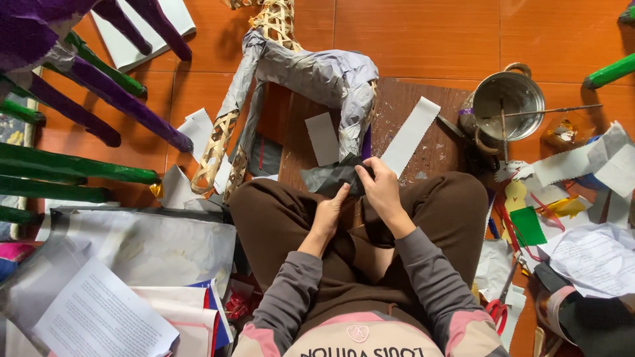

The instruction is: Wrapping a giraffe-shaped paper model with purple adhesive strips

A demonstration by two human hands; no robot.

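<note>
Down at the centre of the frame, the person sits cross-legged on an orange tiled floor, and both hands meet over the knees on a piece of dark grey paper. The left hand has its thumb pressed up against the sheet's lower edge, fingers curled beneath it; the right hand is closed over the sheet's right end, pinching it. The paper lies crumpled, its long axis running roughly left to right, tilted slightly upward toward the right.

Room to move is tight. Just above the hands stands a woven animal frame, partly covered in grey paper, its legs reaching toward the lower left. It rests on a dark wooden board that carries a white paper strip lying diagonally and a small grey rectangle. At right, a metal pot with sticks across it sits near the board's edge, with scraps of coloured paper and red scissors below it. At left, printed sheets pile up, and purple and green covered limbs crowd the upper left corner. Open tile shows only along the top of the frame.
</note>
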